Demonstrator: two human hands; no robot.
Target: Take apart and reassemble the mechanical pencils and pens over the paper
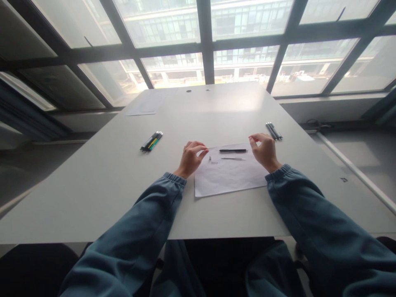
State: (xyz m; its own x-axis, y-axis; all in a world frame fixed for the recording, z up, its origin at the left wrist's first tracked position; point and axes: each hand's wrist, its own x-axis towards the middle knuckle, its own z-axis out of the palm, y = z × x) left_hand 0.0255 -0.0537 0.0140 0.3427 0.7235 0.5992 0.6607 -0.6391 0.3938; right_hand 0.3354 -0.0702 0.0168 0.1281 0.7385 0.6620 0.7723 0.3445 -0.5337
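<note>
My left hand (192, 158) is over the upper left corner of a white sheet of paper (229, 179), thumb and index finger pinched together. Whether a bit of paper or a tiny part is between those fingertips cannot be made out. At the sheet's upper right, my right hand (264, 151) is also in a pinch, what it holds, if anything, being too small to see. Between the hands lie a black pen barrel (233, 150) and a thin pen refill (233, 159). A small pen tip piece (210, 158) and a tiny spring (214, 163) rest near my left hand.
A bundle of pens (151, 141), one with green and yellow, lies left on the white table (123, 185). Several grey pens (274, 131) lie beyond my right hand. Another paper sheet (144, 104) is at the far left, before large windows. A small dark mark (344, 180) shows at right.
</note>
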